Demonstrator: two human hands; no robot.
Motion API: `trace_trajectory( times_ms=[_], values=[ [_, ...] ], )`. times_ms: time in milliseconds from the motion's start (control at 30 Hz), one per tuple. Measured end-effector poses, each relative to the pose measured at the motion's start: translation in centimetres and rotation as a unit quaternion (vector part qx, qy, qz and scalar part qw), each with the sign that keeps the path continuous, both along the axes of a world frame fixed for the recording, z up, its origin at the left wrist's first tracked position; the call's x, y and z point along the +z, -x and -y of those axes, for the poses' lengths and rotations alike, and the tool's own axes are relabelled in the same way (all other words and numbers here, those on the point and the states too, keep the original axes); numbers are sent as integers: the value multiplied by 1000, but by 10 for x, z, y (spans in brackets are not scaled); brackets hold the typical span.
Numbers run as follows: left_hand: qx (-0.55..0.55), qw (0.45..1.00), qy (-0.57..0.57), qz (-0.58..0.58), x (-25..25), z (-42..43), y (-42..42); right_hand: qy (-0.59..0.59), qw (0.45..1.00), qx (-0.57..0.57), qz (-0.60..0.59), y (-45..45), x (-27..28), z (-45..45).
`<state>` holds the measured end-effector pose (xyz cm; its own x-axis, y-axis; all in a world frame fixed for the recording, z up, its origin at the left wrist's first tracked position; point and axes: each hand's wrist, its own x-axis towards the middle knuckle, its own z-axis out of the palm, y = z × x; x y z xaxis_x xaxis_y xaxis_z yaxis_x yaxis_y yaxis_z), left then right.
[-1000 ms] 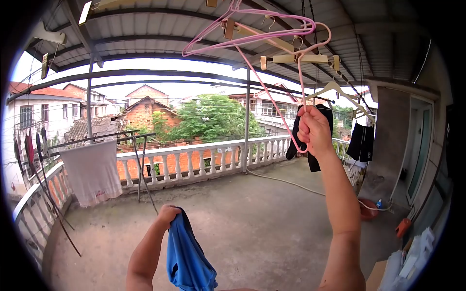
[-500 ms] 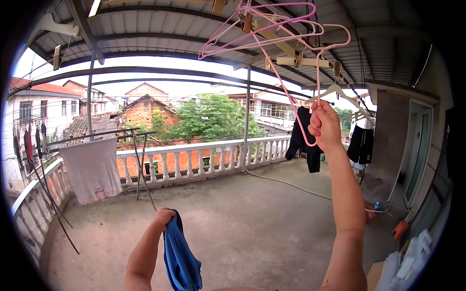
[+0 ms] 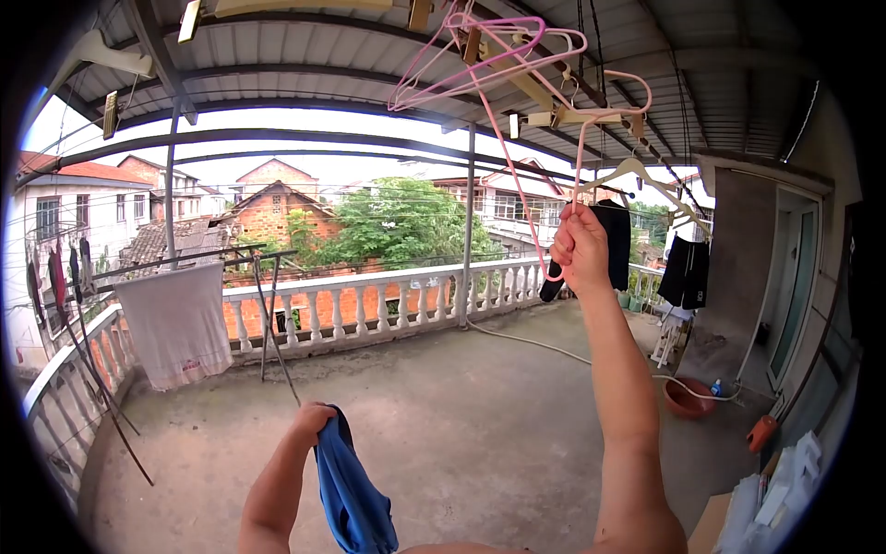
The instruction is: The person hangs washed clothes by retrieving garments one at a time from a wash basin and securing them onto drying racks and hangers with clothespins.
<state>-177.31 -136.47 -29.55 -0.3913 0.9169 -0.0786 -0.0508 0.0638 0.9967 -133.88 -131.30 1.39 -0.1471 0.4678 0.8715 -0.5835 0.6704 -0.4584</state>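
Note:
Raised to the right of centre, my right hand (image 3: 581, 247) is closed around one side of a pink clothes hanger (image 3: 579, 157). The hanger stands on end, its curved hook at upper right. My left hand (image 3: 314, 420) is low in the view, fingers closed on the top of a blue garment (image 3: 349, 489). The cloth hangs down in folds, so its kind cannot be made out. Above my right hand, several other pink and purple hangers (image 3: 517, 66) hang in a cluster, overlapping the held hanger in the view.
Black shorts (image 3: 685, 274) and a dark garment (image 3: 614, 242) hang at right. A light towel (image 3: 175, 323) is draped over a pole at left. A white balustrade (image 3: 369, 312) borders the concrete floor (image 3: 443, 415). A hose (image 3: 531, 342) runs towards a reddish-brown basin (image 3: 688, 399).
My right hand has moved left and slightly down, bringing the pink hanger along. The basin at right has come into fuller view. My left hand and the blue garment have shifted slightly right.

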Motion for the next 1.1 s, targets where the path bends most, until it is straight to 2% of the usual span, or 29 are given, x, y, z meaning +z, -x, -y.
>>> trace_trajectory(
  times_ms=[333, 533, 600, 733, 867, 933, 1000, 1100],
  values=[
    [2, 1000, 18, 0, -31, 5, 12, -4, 999, 29, -42, 58, -38, -20],
    [7, 1000, 21, -7, -39, 7, 17, -22, 999, 29, -40, 61, -57, -21],
    [7, 1000, 25, -10, -40, 7, 16, -35, 998, -20, -37, 55, -60, -22],
    [6, 999, 41, -13, -49, 3, 18, -58, 997, -34, -25, 41, -74, -23],
    [-2, 999, 45, 0, -48, -1, 15, -48, 993, -105, 19, 26, -111, -35],
    [-18, 998, 38, -46, -43, -2, 12, 3, 995, -102, 21, 12, -136, -36],
    [-24, 998, 36, -43, -29, 3, 5, 46, 984, -169, 21, -1, -172, -28],
    [-65, 995, 32, -66, -15, -11, 5, 120, 974, -164, 100, -9, -236, -7]
  ],
)
